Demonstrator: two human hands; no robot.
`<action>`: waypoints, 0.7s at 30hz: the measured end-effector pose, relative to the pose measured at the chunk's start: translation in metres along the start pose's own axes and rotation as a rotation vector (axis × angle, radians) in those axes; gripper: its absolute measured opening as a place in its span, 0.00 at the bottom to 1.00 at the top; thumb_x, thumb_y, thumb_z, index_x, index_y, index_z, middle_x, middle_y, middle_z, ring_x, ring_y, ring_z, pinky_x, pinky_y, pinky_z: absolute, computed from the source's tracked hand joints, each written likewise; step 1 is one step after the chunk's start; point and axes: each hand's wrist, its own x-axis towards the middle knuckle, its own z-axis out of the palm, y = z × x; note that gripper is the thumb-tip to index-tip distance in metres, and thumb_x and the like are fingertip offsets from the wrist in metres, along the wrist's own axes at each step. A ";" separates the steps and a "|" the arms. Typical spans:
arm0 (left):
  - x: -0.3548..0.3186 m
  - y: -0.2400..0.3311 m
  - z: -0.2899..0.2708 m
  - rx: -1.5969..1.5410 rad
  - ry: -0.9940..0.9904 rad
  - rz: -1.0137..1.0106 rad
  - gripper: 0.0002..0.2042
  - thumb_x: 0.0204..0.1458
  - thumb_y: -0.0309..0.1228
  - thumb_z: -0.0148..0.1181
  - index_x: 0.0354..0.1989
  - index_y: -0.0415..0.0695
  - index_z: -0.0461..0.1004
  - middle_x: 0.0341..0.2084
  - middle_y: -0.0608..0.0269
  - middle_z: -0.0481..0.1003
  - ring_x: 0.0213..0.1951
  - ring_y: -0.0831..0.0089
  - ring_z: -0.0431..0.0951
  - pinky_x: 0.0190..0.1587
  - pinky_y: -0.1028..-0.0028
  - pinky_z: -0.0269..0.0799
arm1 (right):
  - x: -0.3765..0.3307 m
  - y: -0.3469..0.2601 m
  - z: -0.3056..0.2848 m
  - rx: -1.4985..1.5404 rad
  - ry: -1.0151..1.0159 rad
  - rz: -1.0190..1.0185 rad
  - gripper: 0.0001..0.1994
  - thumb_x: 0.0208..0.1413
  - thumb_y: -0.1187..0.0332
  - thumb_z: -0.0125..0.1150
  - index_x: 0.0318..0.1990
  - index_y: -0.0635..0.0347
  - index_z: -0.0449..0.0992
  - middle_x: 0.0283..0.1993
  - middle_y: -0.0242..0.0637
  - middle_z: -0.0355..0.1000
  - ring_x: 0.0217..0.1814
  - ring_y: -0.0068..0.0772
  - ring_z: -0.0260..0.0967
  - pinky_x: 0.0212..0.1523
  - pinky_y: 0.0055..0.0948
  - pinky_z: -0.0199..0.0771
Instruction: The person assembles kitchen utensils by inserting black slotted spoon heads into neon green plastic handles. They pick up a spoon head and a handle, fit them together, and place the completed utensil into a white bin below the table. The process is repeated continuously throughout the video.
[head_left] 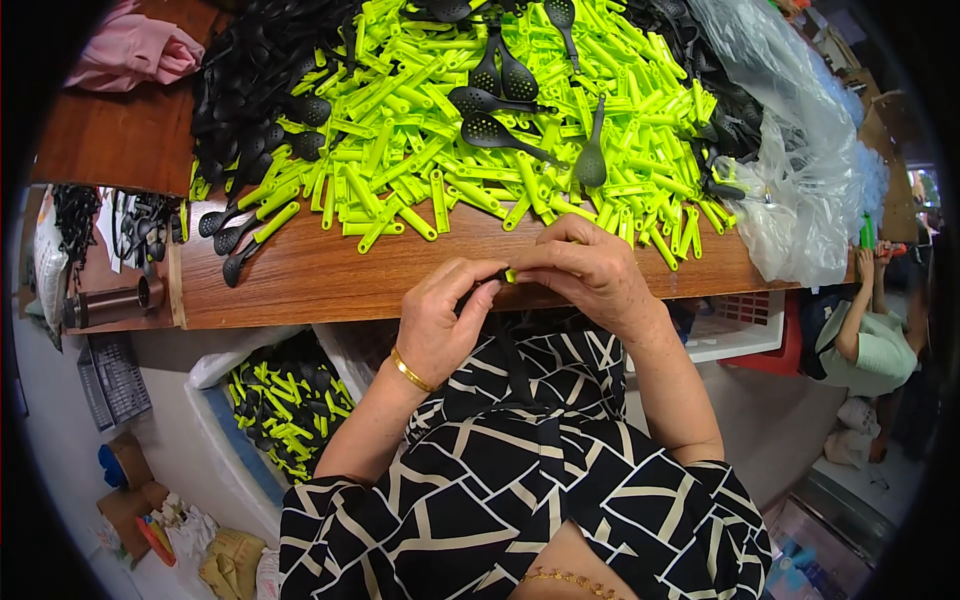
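Observation:
Just in front of the table edge, my two hands meet at a small joint. My left hand [440, 305], with a gold bracelet at the wrist, pinches a black utensil piece [489, 279], mostly hidden in the fingers. My right hand [590, 268] closes round a lime-green handle [511, 276], of which only a bit shows against the black end. Beyond them lies a large heap of lime-green handles [440, 195]. Black slotted spoon heads [487, 130] and a black spoon [591, 165] rest on top. Several spoons with green handles [262, 228] lie left of my hands.
Black utensil heads [235, 100] are piled at the far left. Clear plastic sheeting [800, 190] covers the right end of the wooden table [330, 285]. A lined bin [205, 390] of green-and-black pieces stands below at left. Another person [872, 340] works at far right.

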 end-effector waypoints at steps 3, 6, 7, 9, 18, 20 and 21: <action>0.002 -0.003 0.000 0.009 -0.031 0.041 0.08 0.61 0.20 0.62 0.47 0.36 0.80 0.33 0.57 0.80 0.29 0.71 0.82 0.35 0.73 0.76 | 0.003 0.000 -0.005 0.047 -0.076 0.046 0.12 0.48 0.73 0.77 0.42 0.54 0.87 0.34 0.34 0.74 0.38 0.34 0.76 0.40 0.32 0.76; 0.001 -0.005 0.002 0.088 -0.012 0.119 0.08 0.61 0.20 0.62 0.47 0.36 0.80 0.33 0.57 0.80 0.30 0.71 0.82 0.35 0.73 0.77 | 0.002 0.003 -0.002 -0.015 -0.050 0.007 0.13 0.47 0.71 0.78 0.43 0.54 0.86 0.33 0.33 0.73 0.37 0.35 0.75 0.37 0.33 0.76; -0.001 -0.005 0.003 0.073 -0.021 0.088 0.08 0.60 0.21 0.63 0.47 0.37 0.80 0.33 0.56 0.80 0.32 0.65 0.82 0.37 0.70 0.76 | 0.000 0.003 -0.001 -0.068 -0.066 0.006 0.13 0.47 0.70 0.78 0.43 0.53 0.86 0.33 0.32 0.73 0.38 0.35 0.75 0.38 0.34 0.75; -0.008 -0.002 0.003 0.047 -0.036 0.025 0.10 0.59 0.24 0.64 0.47 0.39 0.79 0.34 0.53 0.80 0.37 0.55 0.82 0.41 0.64 0.76 | -0.003 0.005 0.001 -0.169 -0.101 -0.001 0.14 0.46 0.68 0.79 0.43 0.50 0.87 0.34 0.31 0.74 0.39 0.35 0.75 0.39 0.34 0.74; -0.079 -0.057 -0.032 -0.871 -0.490 -0.702 0.13 0.72 0.33 0.54 0.54 0.37 0.78 0.38 0.62 0.83 0.35 0.80 0.78 0.43 0.79 0.75 | -0.007 0.005 0.056 -0.091 -0.325 -0.424 0.12 0.49 0.62 0.69 0.43 0.42 0.86 0.41 0.21 0.76 0.51 0.30 0.74 0.54 0.39 0.69; -0.097 -0.067 -0.024 -0.909 -0.325 -0.718 0.13 0.71 0.32 0.56 0.54 0.36 0.77 0.37 0.61 0.82 0.37 0.80 0.78 0.44 0.79 0.74 | 0.000 0.005 0.068 -0.096 -0.331 -0.445 0.08 0.50 0.64 0.65 0.39 0.45 0.83 0.42 0.23 0.75 0.53 0.30 0.72 0.60 0.40 0.66; -0.103 -0.069 -0.014 -0.871 -0.193 -0.690 0.12 0.71 0.32 0.56 0.54 0.36 0.76 0.37 0.62 0.81 0.37 0.80 0.78 0.45 0.78 0.74 | 0.002 0.007 0.073 -0.097 -0.342 -0.413 0.09 0.50 0.63 0.66 0.40 0.45 0.84 0.45 0.25 0.75 0.56 0.31 0.72 0.62 0.42 0.66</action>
